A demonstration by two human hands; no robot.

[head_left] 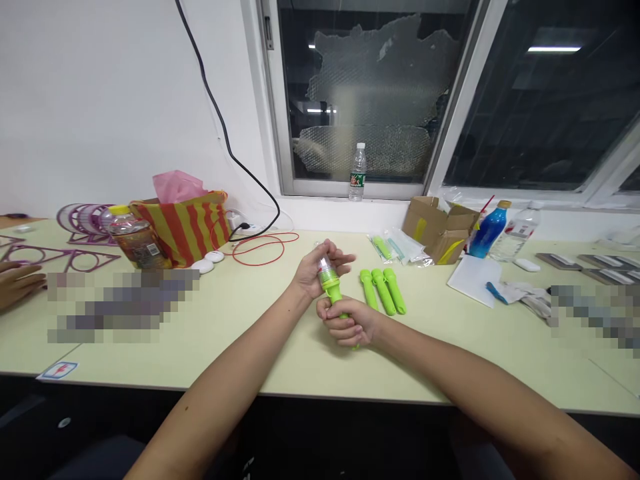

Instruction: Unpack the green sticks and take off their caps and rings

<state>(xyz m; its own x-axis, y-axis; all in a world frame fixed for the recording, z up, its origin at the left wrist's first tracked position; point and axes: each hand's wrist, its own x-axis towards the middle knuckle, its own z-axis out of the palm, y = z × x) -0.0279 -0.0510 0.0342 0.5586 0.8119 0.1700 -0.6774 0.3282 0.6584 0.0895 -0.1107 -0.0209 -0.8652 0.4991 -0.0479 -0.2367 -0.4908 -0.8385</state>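
Over the pale green table (260, 340) I hold a bright green flashlight (332, 288) upright with both hands. My right hand (350, 321) is wrapped round its handle at the bottom. My left hand (320, 269) grips the clear head at the top, fingers curled over it. Just to the right, three more green flashlights (383, 291) lie side by side on the table.
Clear bags with green parts (395, 248) and an open cardboard box (438, 228) lie behind. A blue bottle (489, 229), clear bottles, a striped bag (185, 227), a red cord (257, 248) and purple frames (60, 257) stand around. Another person's hand (17, 283) rests at far left.
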